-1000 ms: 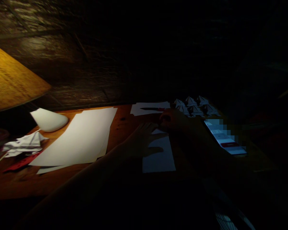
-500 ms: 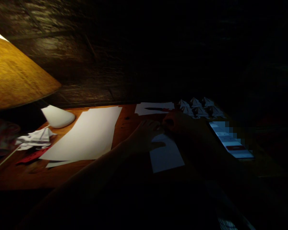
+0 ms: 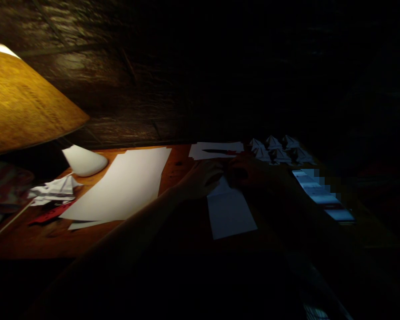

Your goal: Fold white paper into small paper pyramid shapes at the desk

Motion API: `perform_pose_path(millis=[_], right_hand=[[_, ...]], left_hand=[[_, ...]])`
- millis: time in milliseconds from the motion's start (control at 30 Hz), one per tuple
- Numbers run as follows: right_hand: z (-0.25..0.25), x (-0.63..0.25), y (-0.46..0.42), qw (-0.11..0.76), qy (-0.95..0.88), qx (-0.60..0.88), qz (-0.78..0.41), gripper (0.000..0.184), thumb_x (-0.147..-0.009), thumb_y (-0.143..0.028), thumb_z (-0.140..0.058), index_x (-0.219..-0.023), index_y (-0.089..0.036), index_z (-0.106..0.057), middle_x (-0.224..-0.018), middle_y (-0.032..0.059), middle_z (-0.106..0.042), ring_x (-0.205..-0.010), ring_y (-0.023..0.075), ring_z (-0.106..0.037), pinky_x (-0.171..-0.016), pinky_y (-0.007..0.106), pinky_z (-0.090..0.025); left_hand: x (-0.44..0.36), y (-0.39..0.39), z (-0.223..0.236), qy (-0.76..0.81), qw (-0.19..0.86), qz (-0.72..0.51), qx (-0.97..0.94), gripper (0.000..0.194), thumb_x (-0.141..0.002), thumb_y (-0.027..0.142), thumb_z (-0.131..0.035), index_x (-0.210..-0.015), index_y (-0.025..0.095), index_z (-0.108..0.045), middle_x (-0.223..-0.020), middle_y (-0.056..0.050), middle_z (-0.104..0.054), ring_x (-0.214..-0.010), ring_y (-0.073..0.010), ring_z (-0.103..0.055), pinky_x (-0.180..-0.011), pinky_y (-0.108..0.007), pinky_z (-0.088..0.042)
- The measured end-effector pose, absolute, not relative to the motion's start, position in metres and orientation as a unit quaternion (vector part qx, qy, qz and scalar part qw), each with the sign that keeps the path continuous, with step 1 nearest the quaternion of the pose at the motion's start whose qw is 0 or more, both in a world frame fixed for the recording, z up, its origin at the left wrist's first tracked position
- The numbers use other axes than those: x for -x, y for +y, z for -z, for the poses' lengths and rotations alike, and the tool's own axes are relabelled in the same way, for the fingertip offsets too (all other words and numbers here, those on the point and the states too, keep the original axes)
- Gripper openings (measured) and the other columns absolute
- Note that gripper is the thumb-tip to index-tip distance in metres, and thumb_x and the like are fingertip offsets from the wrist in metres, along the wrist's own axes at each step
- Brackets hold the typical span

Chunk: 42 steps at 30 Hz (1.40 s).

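Note:
A small sheet of paper (image 3: 231,213) lies on the wooden table in front of me, its far end narrowed and creased between my hands. My left hand (image 3: 205,176) is closed at its far left edge, fingers bent and thumb curled in. My right hand (image 3: 248,171) pinches the far tip from the right side, in deep shadow. The exact grip of the fingertips is hard to make out. Just beyond the hands, a knife (image 3: 216,152) with a dark blade and red handle rests on a stack of cut paper (image 3: 196,149).
Several folded paper figures (image 3: 282,155) stand in two rows at the back right, near a lit phone (image 3: 323,195). Large white sheets (image 3: 123,186) lie on the left. A lamp (image 3: 26,106), crumpled folded paper (image 3: 56,190) and a red strip (image 3: 51,213) are farther left.
My left hand has lifted off the sheet's surface; its thumb, stretched across the paper before, is now drawn in toward the far tip. The right hand stays at that tip.

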State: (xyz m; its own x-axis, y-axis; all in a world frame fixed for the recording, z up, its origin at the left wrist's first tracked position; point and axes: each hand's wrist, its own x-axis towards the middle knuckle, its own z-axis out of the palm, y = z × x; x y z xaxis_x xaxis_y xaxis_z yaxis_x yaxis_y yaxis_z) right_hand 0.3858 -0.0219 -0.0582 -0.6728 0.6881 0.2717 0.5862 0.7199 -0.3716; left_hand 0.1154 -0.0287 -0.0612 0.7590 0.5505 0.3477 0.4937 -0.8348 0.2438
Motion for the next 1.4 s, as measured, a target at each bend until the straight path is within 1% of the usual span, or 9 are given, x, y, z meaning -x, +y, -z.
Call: perform_pose_path(millis=[167,333,533,667,867,1000,1133,1300,1400], right_hand=[[0.055,-0.385,-0.024,0.188,-0.899,0.369,-0.140,0.058,-0.075,-0.048,-0.085,-0.125,-0.021,-0.073,-0.137,0.0150,-0.065,-0.129,0.0347,-0.059,-0.111,0.056,-0.044],[0.050,-0.382,-0.026,0.168,-0.900,0.375,-0.144,0.059,-0.075,-0.046,-0.086,-0.127,-0.022,-0.072,-0.140,0.0145,-0.065,-0.131,0.0339,-0.058,-0.114,0.055,-0.042],[0.049,-0.381,-0.026,0.179,-0.900,0.367,-0.154,0.059,-0.074,-0.041,-0.088,-0.128,-0.025,-0.072,-0.138,0.0122,-0.066,-0.130,0.0331,-0.059,-0.114,0.055,-0.042],[0.051,-0.381,-0.024,0.181,-0.900,0.365,-0.154,0.058,-0.074,-0.042,-0.088,-0.128,-0.025,-0.073,-0.138,0.0114,-0.067,-0.130,0.0333,-0.059,-0.114,0.054,-0.042],[0.047,-0.379,-0.024,0.161,-0.905,0.362,-0.155,0.044,-0.079,-0.039,-0.083,-0.121,-0.027,-0.077,-0.137,0.0099,-0.068,-0.128,0.0333,-0.060,-0.111,0.052,-0.045],[0.049,-0.380,-0.023,0.154,-0.904,0.369,-0.151,0.053,-0.078,-0.043,-0.083,-0.127,-0.024,-0.075,-0.140,0.0122,-0.066,-0.129,0.0339,-0.060,-0.111,0.053,-0.045],[0.054,-0.381,-0.022,0.157,-0.898,0.385,-0.147,0.057,-0.076,-0.046,-0.085,-0.128,-0.026,-0.074,-0.142,0.0117,-0.065,-0.127,0.0344,-0.061,-0.109,0.054,-0.047],[0.054,-0.383,-0.023,0.155,-0.899,0.382,-0.150,0.058,-0.077,-0.048,-0.084,-0.129,-0.025,-0.074,-0.141,0.0119,-0.064,-0.129,0.0342,-0.059,-0.112,0.052,-0.045],[0.053,-0.383,-0.024,0.145,-0.895,0.396,-0.147,0.062,-0.077,-0.049,-0.084,-0.132,-0.025,-0.072,-0.143,0.0123,-0.062,-0.131,0.0354,-0.057,-0.111,0.054,-0.045]], left_hand=[[-0.115,-0.028,0.060,0.286,0.036,-0.171,-0.942,0.044,-0.093,0.031,-0.059,-0.137,0.024,-0.060,-0.153,-0.011,-0.050,-0.140,-0.0313,-0.045,-0.116,-0.057,-0.038],[-0.118,-0.029,0.058,0.288,0.023,-0.151,-0.945,0.043,-0.093,0.029,-0.059,-0.135,0.026,-0.062,-0.158,-0.009,-0.044,-0.143,-0.0313,-0.042,-0.117,-0.057,-0.037],[-0.120,-0.029,0.057,0.291,0.032,-0.160,-0.943,0.041,-0.091,0.033,-0.062,-0.131,0.025,-0.064,-0.153,-0.009,-0.049,-0.140,-0.0314,-0.045,-0.115,-0.057,-0.039],[-0.121,-0.030,0.053,0.296,0.032,-0.171,-0.939,0.035,-0.091,0.035,-0.064,-0.124,0.023,-0.068,-0.149,-0.010,-0.052,-0.138,-0.0310,-0.045,-0.113,-0.055,-0.041],[-0.125,-0.036,0.042,0.295,0.022,-0.169,-0.940,0.021,-0.091,0.035,-0.065,-0.107,0.024,-0.073,-0.146,-0.008,-0.055,-0.136,-0.0315,-0.047,-0.112,-0.056,-0.041],[-0.126,-0.037,0.040,0.283,0.017,-0.175,-0.943,0.015,-0.091,0.033,-0.065,-0.096,0.023,-0.076,-0.144,-0.007,-0.057,-0.133,-0.0310,-0.049,-0.111,-0.055,-0.041],[-0.123,-0.035,0.038,0.274,0.025,-0.173,-0.946,0.021,-0.094,0.034,-0.061,-0.085,0.025,-0.077,-0.138,-0.005,-0.063,-0.131,-0.0302,-0.051,-0.107,-0.055,-0.043],[-0.115,-0.037,0.030,0.251,0.027,-0.158,-0.955,0.017,-0.093,0.033,-0.065,-0.087,0.026,-0.079,-0.139,-0.002,-0.064,-0.131,-0.0307,-0.051,-0.107,-0.055,-0.042],[-0.110,-0.043,0.023,0.234,0.031,-0.141,-0.961,0.015,-0.092,0.030,-0.067,-0.084,0.026,-0.078,-0.138,-0.001,-0.066,-0.132,-0.0302,-0.053,-0.109,-0.054,-0.042]])
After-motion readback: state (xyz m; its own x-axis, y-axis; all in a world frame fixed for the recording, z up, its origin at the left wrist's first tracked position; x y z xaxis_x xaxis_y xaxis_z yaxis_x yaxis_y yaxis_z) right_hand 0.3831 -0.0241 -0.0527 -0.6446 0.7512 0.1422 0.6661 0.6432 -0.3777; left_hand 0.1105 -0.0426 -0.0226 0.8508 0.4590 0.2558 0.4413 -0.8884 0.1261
